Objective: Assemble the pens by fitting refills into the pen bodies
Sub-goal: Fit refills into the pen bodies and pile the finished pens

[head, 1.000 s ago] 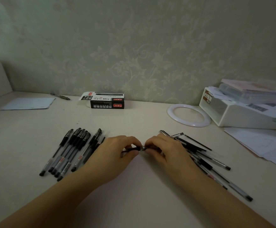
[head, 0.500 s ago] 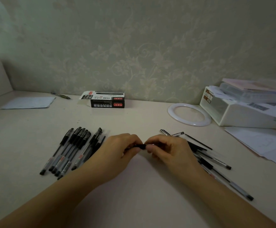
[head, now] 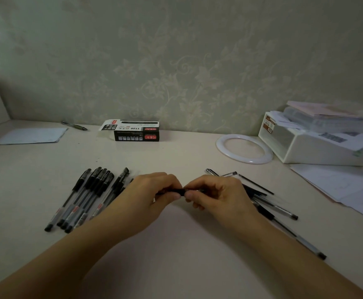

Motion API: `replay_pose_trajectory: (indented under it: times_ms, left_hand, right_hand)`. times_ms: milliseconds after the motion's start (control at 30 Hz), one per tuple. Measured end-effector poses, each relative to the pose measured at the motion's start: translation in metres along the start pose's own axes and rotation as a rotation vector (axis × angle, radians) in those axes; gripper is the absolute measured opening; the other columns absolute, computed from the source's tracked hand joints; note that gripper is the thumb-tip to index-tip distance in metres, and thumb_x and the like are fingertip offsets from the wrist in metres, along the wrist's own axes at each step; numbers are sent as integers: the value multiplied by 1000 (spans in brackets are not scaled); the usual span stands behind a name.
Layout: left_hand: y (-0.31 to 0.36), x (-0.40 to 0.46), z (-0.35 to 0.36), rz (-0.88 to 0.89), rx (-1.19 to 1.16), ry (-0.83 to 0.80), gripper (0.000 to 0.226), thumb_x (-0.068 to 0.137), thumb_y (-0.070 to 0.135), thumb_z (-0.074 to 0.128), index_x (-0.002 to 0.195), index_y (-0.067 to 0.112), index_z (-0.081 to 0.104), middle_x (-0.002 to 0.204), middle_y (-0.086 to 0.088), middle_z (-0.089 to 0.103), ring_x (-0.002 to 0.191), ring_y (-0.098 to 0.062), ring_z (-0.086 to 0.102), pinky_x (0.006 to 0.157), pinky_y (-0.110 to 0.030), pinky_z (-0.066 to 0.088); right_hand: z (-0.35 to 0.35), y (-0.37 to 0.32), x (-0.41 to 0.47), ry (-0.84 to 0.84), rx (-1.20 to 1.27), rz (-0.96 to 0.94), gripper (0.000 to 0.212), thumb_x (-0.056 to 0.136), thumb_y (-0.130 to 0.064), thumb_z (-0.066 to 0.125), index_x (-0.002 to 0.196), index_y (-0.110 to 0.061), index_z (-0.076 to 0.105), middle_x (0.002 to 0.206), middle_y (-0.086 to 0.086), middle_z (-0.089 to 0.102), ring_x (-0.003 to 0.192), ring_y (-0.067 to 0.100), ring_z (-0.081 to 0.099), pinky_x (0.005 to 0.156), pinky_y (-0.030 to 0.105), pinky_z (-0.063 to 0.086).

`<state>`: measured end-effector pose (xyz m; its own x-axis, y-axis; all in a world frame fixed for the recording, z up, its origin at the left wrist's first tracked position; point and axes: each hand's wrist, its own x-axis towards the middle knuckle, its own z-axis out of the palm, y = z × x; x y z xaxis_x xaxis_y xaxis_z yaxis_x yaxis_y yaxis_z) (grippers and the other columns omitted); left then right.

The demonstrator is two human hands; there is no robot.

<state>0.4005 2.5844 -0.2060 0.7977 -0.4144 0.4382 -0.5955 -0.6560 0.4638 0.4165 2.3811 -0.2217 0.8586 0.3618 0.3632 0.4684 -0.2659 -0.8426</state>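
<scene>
Head view puts both hands at the middle of the bench [head: 176, 266], meeting over one pen [head: 179, 191] held just above the surface. What worries me from here is the joint: if the two halves go together crooked, I would guess the thin refill inside could bend or the tip section could cross-thread, and a slip of the fingertips could drop the pen among the loose parts [head: 269, 203] lying just beside the right hand [head: 217, 197]. That hand has its fingers curled and pinches the pen's right end between thumb and forefinger. The left hand [head: 148, 195] is curled too, gripping the dark grip section, though how much of the barrel sits in its palm I cannot tell. Left of it lies a row of capped pens [head: 85, 197], apparently finished.
</scene>
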Motion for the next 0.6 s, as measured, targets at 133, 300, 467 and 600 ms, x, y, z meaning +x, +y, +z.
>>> replay_pose_trajectory:
  times_ms: [133, 300, 467, 600]
  left_hand:
    - [0, 0, 2, -10, -14, 8, 8, 92, 20, 61, 95, 23, 68, 82, 13, 63, 79, -5, 57, 70, -17, 44]
    - [0, 0, 1, 34, 15, -2, 8, 93, 20, 60, 95, 22, 67, 82, 11, 62, 76, -7, 56, 68, -24, 45]
    - [3, -1, 2, 16, 30, 71, 9, 93, 25, 58, 97, 23, 66, 86, 9, 59, 75, -6, 55, 67, -21, 45]
    - [4, 1, -5, -35, 121, 201, 11, 90, 23, 63, 97, 19, 69, 92, 6, 54, 73, -6, 55, 65, -14, 45]
  right_hand:
    - [-1, 2, 2, -1, -1, 1, 10, 85, -13, 74, 91, -20, 77, 74, -4, 73, 64, 8, 67, 64, 18, 53]
    - [-1, 4, 2, 2, -31, -9, 10, 85, -16, 74, 91, -24, 77, 75, -5, 73, 64, 9, 68, 66, 21, 55]
    - [9, 2, 0, 74, -164, -70, 13, 91, -23, 67, 104, -24, 70, 83, -11, 70, 75, 6, 67, 68, 17, 54]
    - [13, 1, 1, 138, -290, -79, 43, 92, -36, 64, 132, -32, 48, 105, -17, 62, 87, 2, 64, 74, 12, 51]
